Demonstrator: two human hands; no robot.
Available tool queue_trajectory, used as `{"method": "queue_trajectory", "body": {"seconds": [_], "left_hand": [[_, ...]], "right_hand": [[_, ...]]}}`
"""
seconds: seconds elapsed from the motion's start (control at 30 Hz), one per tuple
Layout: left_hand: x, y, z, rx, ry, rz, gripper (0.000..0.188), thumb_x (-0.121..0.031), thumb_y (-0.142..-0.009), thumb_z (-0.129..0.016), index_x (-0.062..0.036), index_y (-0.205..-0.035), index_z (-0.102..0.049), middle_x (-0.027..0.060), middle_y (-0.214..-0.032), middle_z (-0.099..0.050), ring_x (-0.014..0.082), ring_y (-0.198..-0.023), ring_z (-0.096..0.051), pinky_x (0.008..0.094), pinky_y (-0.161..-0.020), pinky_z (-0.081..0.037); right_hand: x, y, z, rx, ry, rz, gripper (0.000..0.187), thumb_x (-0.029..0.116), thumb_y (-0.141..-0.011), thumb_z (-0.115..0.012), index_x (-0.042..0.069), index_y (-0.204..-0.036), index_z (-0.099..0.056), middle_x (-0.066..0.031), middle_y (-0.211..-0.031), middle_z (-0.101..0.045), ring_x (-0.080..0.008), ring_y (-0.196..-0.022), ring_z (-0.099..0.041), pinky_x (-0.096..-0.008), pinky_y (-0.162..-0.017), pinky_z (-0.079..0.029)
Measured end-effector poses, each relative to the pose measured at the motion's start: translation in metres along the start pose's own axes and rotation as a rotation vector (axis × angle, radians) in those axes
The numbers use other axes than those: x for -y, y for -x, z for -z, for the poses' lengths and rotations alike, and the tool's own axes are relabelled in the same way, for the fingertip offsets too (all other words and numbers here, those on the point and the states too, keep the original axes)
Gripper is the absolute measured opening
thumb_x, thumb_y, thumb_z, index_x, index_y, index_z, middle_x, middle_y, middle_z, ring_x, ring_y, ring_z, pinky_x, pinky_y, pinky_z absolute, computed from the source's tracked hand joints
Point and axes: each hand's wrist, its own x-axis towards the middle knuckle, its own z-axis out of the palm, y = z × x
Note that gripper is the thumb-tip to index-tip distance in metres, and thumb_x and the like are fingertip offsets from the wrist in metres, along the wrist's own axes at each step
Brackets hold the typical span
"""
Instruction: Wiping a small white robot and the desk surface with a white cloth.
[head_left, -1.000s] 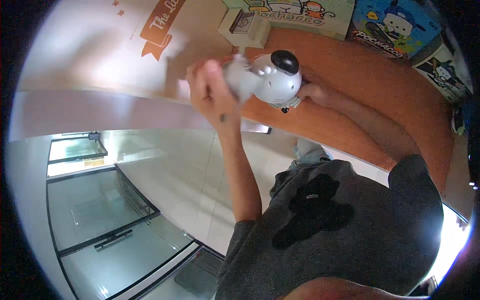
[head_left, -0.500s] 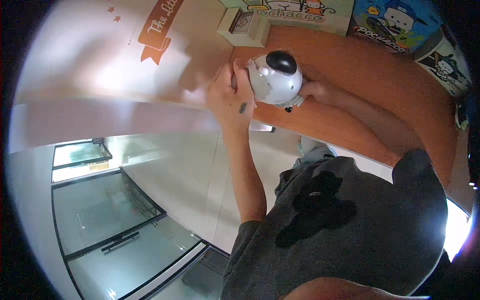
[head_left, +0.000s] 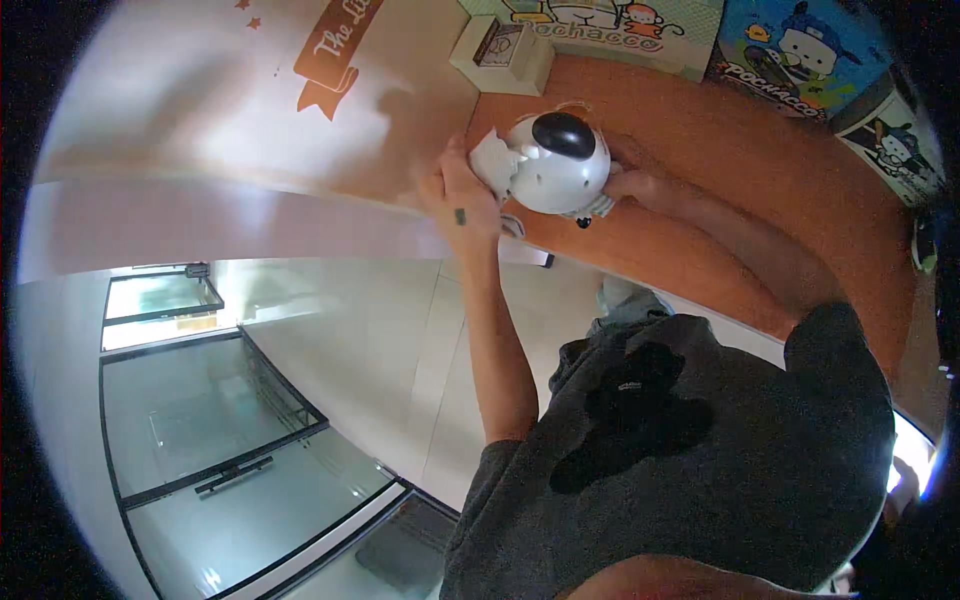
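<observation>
A glossy white dog-shaped figurine (head_left: 568, 182) with a large black oval patch is held just above the orange-brown wooden surface. My right hand (head_left: 634, 187) is closed around its lower right side; the fingertips are partly hidden behind it. At the figurine's left side, my left hand (head_left: 462, 205) is closed on a white wiping cloth (head_left: 491, 163). The cloth's edge lies against the figurine or right beside it; I cannot tell which. A small black-and-white detail (head_left: 584, 222) shows at the figurine's lower edge.
A small cream box-shaped stand (head_left: 503, 60) sits behind the figurine. Cartoon-printed panels, one green-edged (head_left: 690, 40) and one blue (head_left: 845, 75), line the back. At right stands a white printed container (head_left: 890, 150). A pale printed wall panel (head_left: 210, 110) borders the left.
My left hand has drawn slightly left and down from the figurine, and more of the cloth shows. The right hand keeps its hold. The whole view has shifted a little.
</observation>
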Motion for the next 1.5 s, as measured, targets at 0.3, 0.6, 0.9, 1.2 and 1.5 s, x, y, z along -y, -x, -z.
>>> {"method": "queue_trajectory", "body": {"seconds": [0.3,0.6,0.9,1.2,1.5], "left_hand": [[0.003,0.016,-0.012,-0.277,0.377,0.267,0.046,-0.036,-0.104,-0.054,0.0046,-0.096,-0.073,0.0094,-0.081,-0.060,0.0203,-0.078,-0.056,0.0352,-0.074,-0.047],[-0.046,0.042,0.013,-0.017,0.131,-0.153,0.037,-0.027,-0.104,-0.052,-0.0002,-0.085,-0.068,0.0082,-0.073,-0.054,0.0205,-0.071,-0.052,0.0365,-0.065,-0.042],[-0.024,0.044,-0.004,-0.005,-0.253,-0.400,0.027,-0.016,-0.096,-0.059,-0.0017,-0.073,-0.063,0.0103,-0.065,-0.055,0.0230,-0.059,-0.045,0.0367,-0.054,-0.037],[0.005,0.026,0.018,0.002,-0.010,-0.178,0.033,-0.018,-0.097,-0.060,0.0011,-0.071,-0.065,0.0070,-0.059,-0.058,0.0202,-0.054,-0.047,0.0346,-0.053,-0.039],[0.037,0.079,0.043,-0.117,0.165,0.126,0.032,-0.026,-0.100,-0.057,0.0006,-0.090,-0.071,0.0090,-0.084,-0.065,0.0197,-0.070,-0.055,0.0319,-0.064,-0.045]], "right_hand": [[-0.007,0.017,-0.005,-0.038,-0.015,-0.066,0.066,0.000,-0.082,-0.060,0.005,-0.147,-0.052,-0.0074,-0.118,-0.070,-0.0154,-0.093,-0.062,-0.0281,-0.077,-0.052],[-0.010,0.039,-0.012,0.033,-0.090,0.003,0.065,-0.001,-0.081,-0.061,0.005,-0.145,-0.053,-0.0088,-0.115,-0.071,-0.0196,-0.090,-0.067,-0.0330,-0.072,-0.056],[-0.026,0.044,-0.022,-0.205,-0.041,0.011,0.076,0.001,-0.070,-0.056,0.002,-0.146,-0.051,-0.0113,-0.130,-0.066,-0.0234,-0.108,-0.062,-0.0336,-0.094,-0.050],[-0.033,0.025,-0.017,0.057,0.031,0.011,0.070,0.002,-0.083,-0.062,0.007,-0.151,-0.049,-0.0108,-0.136,-0.065,-0.0236,-0.115,-0.063,-0.0359,-0.097,-0.052],[-0.065,0.059,-0.064,0.021,-0.012,-0.005,0.070,0.007,-0.083,-0.066,0.006,-0.150,-0.049,-0.0107,-0.135,-0.066,-0.0240,-0.112,-0.064,-0.0351,-0.094,-0.054]]}}
